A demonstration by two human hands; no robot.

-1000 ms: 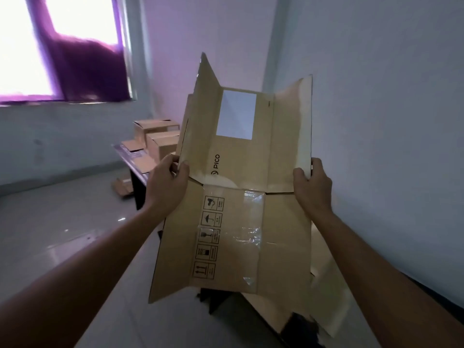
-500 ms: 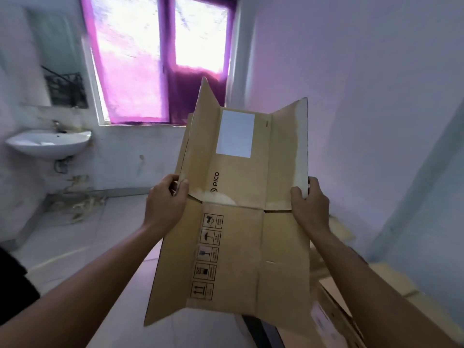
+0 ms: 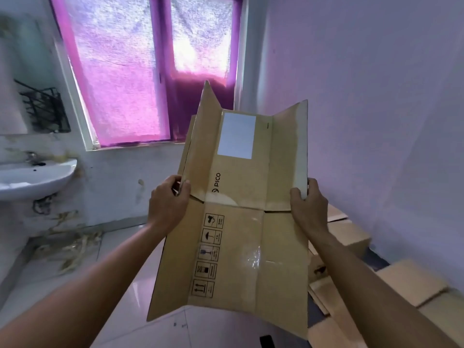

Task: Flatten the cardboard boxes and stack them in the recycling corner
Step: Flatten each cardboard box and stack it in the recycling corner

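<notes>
The left hand (image 3: 167,204) is gripping the left edge of the flattened box (image 3: 238,222), and the right hand (image 3: 307,207) is gripping the right edge at about the same height. The box is hanging in the air between them, its long axis running up and down and its top flaps spreading outward. The cardboard pile (image 3: 351,237) is lying low to the right, close against the wall (image 3: 376,96), so the right hand is nearer to it. I am judging that the box needs lowering rightward and turning flat. The wall is limiting the swing there; toward the sink (image 3: 37,179), well apart at the left, the floor (image 3: 113,259) is giving more room.
</notes>
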